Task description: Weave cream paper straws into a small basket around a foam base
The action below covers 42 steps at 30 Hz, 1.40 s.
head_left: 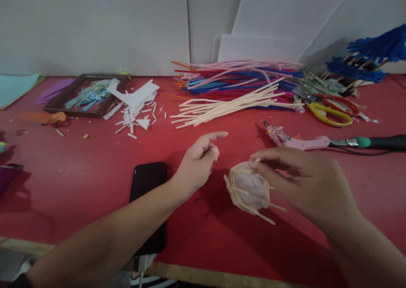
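My right hand [304, 182] pinches the top rim of a small round craft piece [250, 188] between thumb and fingertips. The piece has a frame of thin cream sticks around a whitish, translucent middle, and several stick ends jut out from its edge. It is held tilted over the red table, its shadow below. To its left, my left hand [199, 161] hovers apart from the piece with the index finger stretched out and the other fingers curled. Nothing shows in it. A black phone [149, 180] lies partly under my left forearm.
Cream stems [228, 106] lie before coloured pipe cleaners [234, 74]. At right are yellow-handled scissors [330, 114], a pink tool [304, 143] with a dark tip, and blue bristly bundles [377, 47]. White scraps [136, 102] and a brown frame [72, 111] are at left.
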Motion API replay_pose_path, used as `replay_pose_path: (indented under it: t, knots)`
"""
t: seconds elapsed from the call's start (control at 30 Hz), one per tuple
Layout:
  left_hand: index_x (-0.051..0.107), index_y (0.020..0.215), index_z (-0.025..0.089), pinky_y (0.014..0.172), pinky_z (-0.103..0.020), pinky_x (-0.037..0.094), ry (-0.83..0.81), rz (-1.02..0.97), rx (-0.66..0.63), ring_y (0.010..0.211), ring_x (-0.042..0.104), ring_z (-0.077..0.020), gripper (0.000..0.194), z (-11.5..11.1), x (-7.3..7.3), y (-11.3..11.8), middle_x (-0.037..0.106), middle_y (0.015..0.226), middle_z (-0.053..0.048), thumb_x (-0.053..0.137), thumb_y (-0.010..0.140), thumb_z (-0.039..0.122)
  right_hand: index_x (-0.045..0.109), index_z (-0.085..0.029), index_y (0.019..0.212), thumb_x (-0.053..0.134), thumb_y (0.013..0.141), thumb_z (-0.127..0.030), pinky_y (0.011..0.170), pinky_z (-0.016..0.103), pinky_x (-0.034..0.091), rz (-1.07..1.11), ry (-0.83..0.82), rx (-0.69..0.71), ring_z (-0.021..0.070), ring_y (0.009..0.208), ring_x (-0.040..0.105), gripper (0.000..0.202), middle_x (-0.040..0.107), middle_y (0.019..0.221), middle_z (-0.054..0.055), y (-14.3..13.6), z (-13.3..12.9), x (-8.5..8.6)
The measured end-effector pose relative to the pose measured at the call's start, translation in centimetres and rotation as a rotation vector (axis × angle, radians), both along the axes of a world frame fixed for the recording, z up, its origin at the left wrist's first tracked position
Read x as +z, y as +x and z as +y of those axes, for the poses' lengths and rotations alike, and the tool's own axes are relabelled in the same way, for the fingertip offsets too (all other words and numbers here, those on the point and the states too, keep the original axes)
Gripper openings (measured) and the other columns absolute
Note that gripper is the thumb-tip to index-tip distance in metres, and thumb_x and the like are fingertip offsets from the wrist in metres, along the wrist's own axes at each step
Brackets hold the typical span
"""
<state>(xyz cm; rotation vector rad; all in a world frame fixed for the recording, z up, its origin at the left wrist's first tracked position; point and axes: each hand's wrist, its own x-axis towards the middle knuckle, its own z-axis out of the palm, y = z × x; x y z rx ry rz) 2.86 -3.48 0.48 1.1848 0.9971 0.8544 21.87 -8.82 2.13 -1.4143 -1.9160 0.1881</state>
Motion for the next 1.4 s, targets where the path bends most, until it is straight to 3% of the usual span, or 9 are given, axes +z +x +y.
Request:
replay_pose_path:
  t: [0.2, 0.33, 0.53, 0.67, 0.8, 0.87, 1.0, 1.23, 1.4]
  knots:
    - [0.053, 0.094, 0.019, 0.056, -0.020, 0.044, -0.047, -0.144, 0.169, 0.050, 0.042, -0.0062, 0.011, -0.01, 0.07, 0.20, 0.046, 0.059, 0.009, 0.046, 0.088, 0.013, 0.069, -0.024, 0.087, 0.062, 0.087, -0.023, 0.060, 0.025, 0.058, 0.010, 0.035, 0.083, 0.0141, 0.063, 0.070, 0.007, 0.075, 0.077, 0.000, -0.06, 0.09, 0.03]
    - [0.053, 0.090, 0.018, 0.063, -0.021, 0.049, -0.054, -0.244, 0.069, 0.060, 0.058, -0.0066, 0.010, -0.03, 0.17, 0.20, 0.064, 0.069, 0.005, 0.058, 0.083, 0.012, 0.069, -0.024, 0.088, 0.061, 0.088, -0.024, 0.060, 0.025, 0.058, 0.017, 0.048, 0.081, 0.0142, 0.063, 0.070, 0.007, 0.075, 0.078, 0.000, -0.12, 0.08, 0.05]
    - [0.058, 0.086, 0.016, 0.077, -0.027, 0.054, -0.197, -0.246, 0.026, 0.075, 0.071, -0.0133, 0.037, -0.02, 0.00, 0.10, 0.076, 0.079, -0.003, 0.084, 0.060, 0.018, 0.069, -0.023, 0.088, 0.062, 0.088, -0.024, 0.061, 0.024, 0.058, 0.027, 0.047, 0.080, 0.0138, 0.063, 0.070, 0.007, 0.075, 0.078, 0.000, -0.06, 0.10, -0.18]
    - [0.059, 0.080, 0.016, 0.068, -0.022, 0.052, -0.159, -0.217, 0.103, 0.058, 0.062, -0.0070, 0.041, 0.15, -0.24, 0.02, 0.066, 0.061, 0.006, 0.089, 0.053, 0.021, 0.069, -0.023, 0.088, 0.063, 0.087, -0.023, 0.061, 0.024, 0.058, 0.041, 0.047, 0.088, 0.0134, 0.064, 0.070, 0.006, 0.075, 0.077, 0.000, -0.14, 0.07, -0.13]
    - [0.063, 0.079, 0.018, 0.067, -0.023, 0.052, -0.120, -0.205, 0.186, 0.047, 0.049, -0.0046, 0.019, 0.35, -0.18, -0.10, 0.048, 0.046, 0.010, 0.074, 0.076, 0.033, 0.068, -0.024, 0.088, 0.063, 0.087, -0.020, 0.061, 0.024, 0.058, 0.042, 0.037, 0.129, 0.0133, 0.064, 0.070, 0.007, 0.075, 0.078, -0.001, -0.28, 0.04, 0.15]
    - [0.068, 0.090, 0.018, 0.070, -0.025, 0.053, -0.110, -0.178, 0.139, 0.054, 0.056, -0.0072, 0.015, 0.30, -0.02, -0.05, 0.059, 0.055, 0.005, 0.063, 0.085, 0.032, 0.068, -0.024, 0.088, 0.062, 0.087, -0.019, 0.060, 0.022, 0.057, 0.034, 0.041, 0.150, 0.0124, 0.065, 0.070, 0.007, 0.075, 0.078, -0.001, -0.32, 0.04, 0.21]
    - [0.072, 0.095, 0.018, 0.071, -0.023, 0.051, -0.078, -0.010, -0.098, 0.075, 0.065, -0.0104, 0.017, -0.07, 0.17, 0.33, 0.073, 0.086, -0.003, 0.065, 0.081, 0.017, 0.067, -0.024, 0.089, 0.060, 0.089, -0.021, 0.060, 0.022, 0.057, 0.031, 0.055, 0.182, 0.0122, 0.065, 0.070, 0.008, 0.074, 0.078, -0.001, -0.36, 0.05, 0.17]
    - [0.074, 0.088, 0.015, 0.060, -0.022, 0.052, -0.232, 0.027, -0.307, 0.064, 0.066, -0.0120, 0.018, -0.34, -0.45, 0.15, 0.074, 0.076, -0.004, 0.075, 0.072, 0.021, 0.069, -0.021, 0.088, 0.061, 0.089, -0.021, 0.059, 0.019, 0.054, 0.011, 0.052, 0.210, 0.0098, 0.066, 0.069, 0.007, 0.074, 0.078, -0.001, -0.74, -0.04, 0.42]
    - [0.072, 0.080, 0.017, 0.063, -0.022, 0.051, 0.098, 0.135, -0.298, 0.067, 0.067, -0.0134, 0.011, -0.62, -0.30, -0.08, 0.073, 0.072, -0.002, 0.075, 0.072, 0.024, 0.071, -0.020, 0.088, 0.063, 0.088, -0.019, 0.068, 0.023, 0.055, 0.007, 0.105, 0.242, 0.0123, 0.079, 0.069, 0.008, 0.071, 0.092, 0.005, -0.93, -0.10, 0.08]
